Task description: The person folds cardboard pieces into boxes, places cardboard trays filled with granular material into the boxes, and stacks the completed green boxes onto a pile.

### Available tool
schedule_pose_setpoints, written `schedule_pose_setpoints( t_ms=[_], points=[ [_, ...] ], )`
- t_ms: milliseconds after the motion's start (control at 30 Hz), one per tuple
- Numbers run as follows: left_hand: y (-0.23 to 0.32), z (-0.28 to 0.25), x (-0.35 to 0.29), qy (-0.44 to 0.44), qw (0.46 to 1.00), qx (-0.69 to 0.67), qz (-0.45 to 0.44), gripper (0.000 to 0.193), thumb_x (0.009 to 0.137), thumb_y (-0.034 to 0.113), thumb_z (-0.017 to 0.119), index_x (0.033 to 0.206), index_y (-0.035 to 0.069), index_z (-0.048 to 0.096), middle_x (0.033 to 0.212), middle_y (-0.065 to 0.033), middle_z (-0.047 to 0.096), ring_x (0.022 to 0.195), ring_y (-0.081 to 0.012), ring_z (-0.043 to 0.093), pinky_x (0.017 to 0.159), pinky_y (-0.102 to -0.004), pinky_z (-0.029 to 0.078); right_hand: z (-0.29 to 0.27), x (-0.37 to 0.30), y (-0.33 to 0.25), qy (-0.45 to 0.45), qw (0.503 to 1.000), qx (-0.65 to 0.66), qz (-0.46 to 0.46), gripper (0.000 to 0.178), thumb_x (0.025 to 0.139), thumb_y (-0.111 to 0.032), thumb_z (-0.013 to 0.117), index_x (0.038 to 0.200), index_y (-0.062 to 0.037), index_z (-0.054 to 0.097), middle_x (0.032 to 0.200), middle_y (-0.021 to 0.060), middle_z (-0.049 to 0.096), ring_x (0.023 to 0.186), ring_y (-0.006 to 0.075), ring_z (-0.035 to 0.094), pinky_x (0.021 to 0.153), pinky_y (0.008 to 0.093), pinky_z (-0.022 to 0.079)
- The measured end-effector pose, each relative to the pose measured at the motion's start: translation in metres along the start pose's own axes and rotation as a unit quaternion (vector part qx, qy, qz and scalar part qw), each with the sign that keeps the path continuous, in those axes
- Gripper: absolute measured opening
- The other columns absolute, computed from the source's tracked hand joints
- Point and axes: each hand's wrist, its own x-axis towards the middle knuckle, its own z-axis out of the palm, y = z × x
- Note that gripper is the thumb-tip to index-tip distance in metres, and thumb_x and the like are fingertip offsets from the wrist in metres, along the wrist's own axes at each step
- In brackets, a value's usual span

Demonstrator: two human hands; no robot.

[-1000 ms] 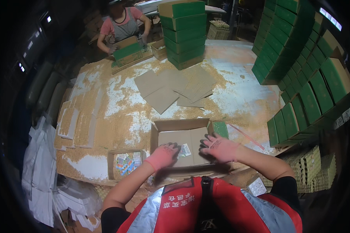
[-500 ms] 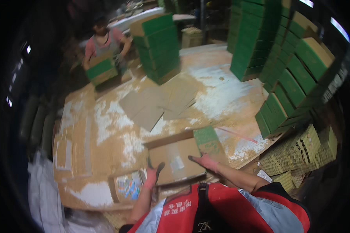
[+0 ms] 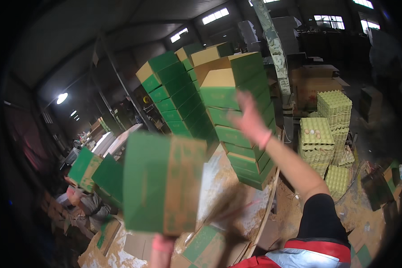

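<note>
A green and brown cardboard box (image 3: 165, 183) is held up off the table in front of me. My left hand (image 3: 163, 245), in a pink glove, supports it from its lower edge; the fingers are mostly hidden by the box. Further right, my right hand (image 3: 250, 118) is stretched out with its fingers apart and nothing in it, blurred by motion. It is in front of a tall stack of green boxes (image 3: 248, 134), the top one with its flaps standing up. Whether the hand touches the stack, I cannot tell.
More stacked green boxes (image 3: 176, 98) stand behind on the worn table (image 3: 219, 174). Yellow egg trays (image 3: 317, 134) are piled on the right, a few eggs on top. A painted post (image 3: 274, 49) rises beyond. At left, a co-worker (image 3: 82, 203) is partly hidden behind boxes.
The box that lay open on the table between both hands is now raised, in my left hand alone. My right hand has let go and reached up toward the stack. My view has swung up and right.
</note>
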Motion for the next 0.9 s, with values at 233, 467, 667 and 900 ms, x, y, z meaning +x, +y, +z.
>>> schedule_pose_setpoints(
  t_ms=[233,467,667,900],
  points=[
    [0.067,0.251,0.229,-0.347,0.938,0.012,-0.005,0.051,0.097,0.044,0.047,0.134,0.010,0.051,0.137,-0.0093,0.052,0.124,-0.0270,0.050,0.104,-0.0468,0.042,-0.071,0.214,0.218,0.135,0.968,0.101,0.188,0.068,0.098,-0.045,0.047,0.149,-0.0011,0.032,0.149,0.0192,0.039,0.138,0.0324,0.036,0.114,0.0392,0.029],
    [0.041,0.372,0.356,-0.292,0.939,0.159,-0.091,0.086,0.084,0.072,0.052,0.146,0.014,0.041,0.147,-0.0144,0.042,0.135,-0.0395,0.037,0.109,-0.0648,0.029,-0.060,0.238,0.269,0.086,0.991,-0.039,0.099,0.061,0.101,-0.047,0.041,0.125,0.0067,0.055,0.122,0.0286,0.061,0.113,0.0397,0.060,0.095,0.0418,0.048],
    [0.051,0.369,0.420,-0.234,0.927,0.251,-0.154,0.112,0.076,0.081,0.054,0.151,0.002,0.027,0.155,-0.0218,0.032,0.139,-0.0454,0.031,0.113,-0.0654,0.015,-0.084,0.212,0.208,0.117,0.990,0.017,0.079,0.059,0.097,-0.044,0.050,0.136,0.0015,0.048,0.124,0.0293,0.060,0.116,0.0410,0.058,0.101,0.0435,0.044],
    [0.063,0.350,0.362,-0.195,0.892,0.400,-0.073,0.073,0.090,0.071,0.049,0.136,0.015,0.050,0.094,-0.0125,0.062,0.077,-0.0277,0.061,0.067,-0.0424,0.051,-0.089,0.208,0.093,0.239,0.938,-0.215,-0.127,0.084,0.074,-0.040,0.076,0.138,0.0001,0.039,0.129,0.0236,0.044,0.123,0.0406,0.041,0.106,0.0499,0.031]
  ],
)
